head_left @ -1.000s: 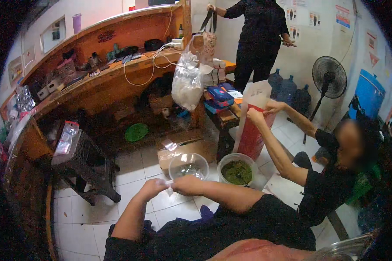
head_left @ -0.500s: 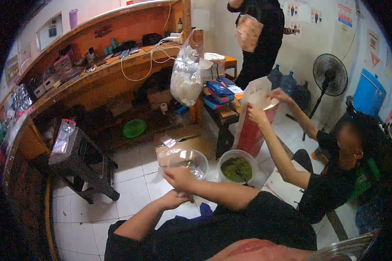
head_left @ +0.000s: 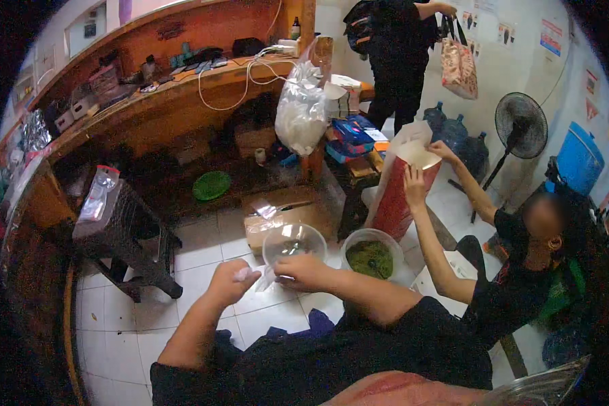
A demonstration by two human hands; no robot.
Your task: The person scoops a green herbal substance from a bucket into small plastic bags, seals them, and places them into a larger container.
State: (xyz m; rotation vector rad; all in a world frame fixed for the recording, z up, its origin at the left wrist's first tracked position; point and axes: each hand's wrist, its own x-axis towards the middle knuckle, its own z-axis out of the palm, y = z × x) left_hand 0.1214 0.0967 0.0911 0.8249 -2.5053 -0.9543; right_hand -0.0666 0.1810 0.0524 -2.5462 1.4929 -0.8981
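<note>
My left hand is closed round a small pale, crumpled piece, whose kind I cannot make out. A short gap to its right, my right hand pinches a whitish, see-through strip that looks like thin plastic. Just beyond the right hand stands a clear round tub with small things in its bottom, too blurred to name. To the right of it, a second tub holds a green, crumbly mass with something dark in it.
A cardboard box lies behind the tubs. At right, a seated co-worker's hands hold a tall red paper sack. A dark stool stands left. A bag of white pieces hangs by the counter. Another person stands behind.
My hands, close together before, have moved apart, the left one up and leftward, the right one rightward. The co-worker's left hand has shifted on the red sack. The standing person has turned, swinging a patterned bag rightward.
</note>
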